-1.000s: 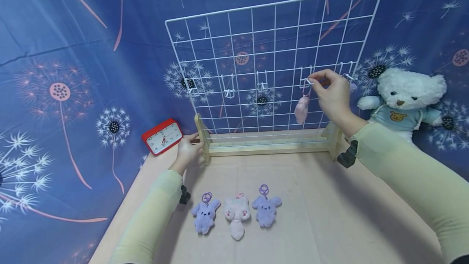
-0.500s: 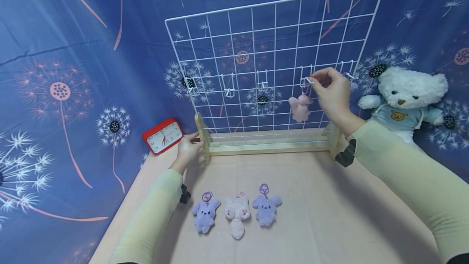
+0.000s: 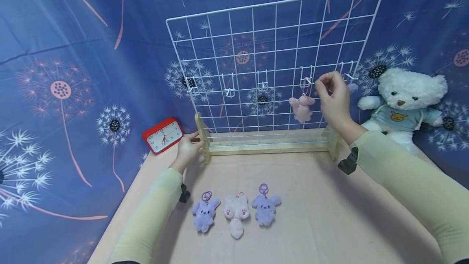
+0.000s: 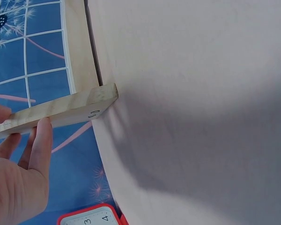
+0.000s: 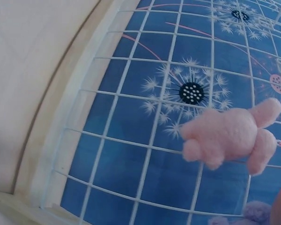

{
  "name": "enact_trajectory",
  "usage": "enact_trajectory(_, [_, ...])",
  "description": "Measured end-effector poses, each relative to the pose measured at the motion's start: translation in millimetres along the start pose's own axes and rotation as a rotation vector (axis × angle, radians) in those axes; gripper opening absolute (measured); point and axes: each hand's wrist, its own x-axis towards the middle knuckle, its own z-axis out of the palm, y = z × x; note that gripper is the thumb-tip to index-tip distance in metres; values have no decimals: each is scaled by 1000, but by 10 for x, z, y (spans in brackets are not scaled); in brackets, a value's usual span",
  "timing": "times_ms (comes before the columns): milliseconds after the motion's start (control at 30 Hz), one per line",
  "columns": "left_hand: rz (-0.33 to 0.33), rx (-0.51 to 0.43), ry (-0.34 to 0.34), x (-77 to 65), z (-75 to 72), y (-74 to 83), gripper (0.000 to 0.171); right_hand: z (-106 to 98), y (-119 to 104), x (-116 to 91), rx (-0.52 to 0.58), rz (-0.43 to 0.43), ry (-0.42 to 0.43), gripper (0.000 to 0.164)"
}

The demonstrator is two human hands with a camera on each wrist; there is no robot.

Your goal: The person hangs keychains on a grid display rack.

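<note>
My right hand (image 3: 334, 95) is at a white wire hook (image 3: 307, 81) on the white grid rack (image 3: 275, 48), its thumb and index fingertips close together beside the hook's tip. I cannot tell whether they pinch anything. A pink plush keychain (image 3: 302, 108) hangs below that hook by a pink loop; in the right wrist view the pink plush (image 5: 229, 136) hangs before the grid. My left hand (image 3: 188, 148) grips the rack's left wooden upright (image 4: 61, 108) between thumb and fingers. On the table lie two purple plush keychains (image 3: 204, 215) (image 3: 266, 210) and a whitish-pink one (image 3: 236, 215).
More white hooks (image 3: 229, 92) line the grid to the left. Another purple plush (image 3: 352, 87) shows partly behind my right hand. A red clock (image 3: 163, 135) stands left of the rack, a white teddy bear (image 3: 401, 105) at right. A blue dandelion cloth (image 3: 113, 52) hangs behind.
The pink plush has turned from side-on to broad-side and hangs at the hook. My right fingertips have drawn slightly right, off the hook's tip. The left hand has stayed put.
</note>
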Motion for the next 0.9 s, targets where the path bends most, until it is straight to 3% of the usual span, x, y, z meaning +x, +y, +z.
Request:
enact_trajectory(333, [9, 6, 0, 4, -1, -6, 52, 75, 37, -280, 16, -92, 35, 11])
enact_trajectory(567, [6, 11, -7, 12, -4, -14, 53, 149, -11, -541, 154, -32, -105, 11])
enact_trajectory(900, [2, 0, -7, 6, 3, -17, 54, 275, 50, -855, 185, 60, -261, 9])
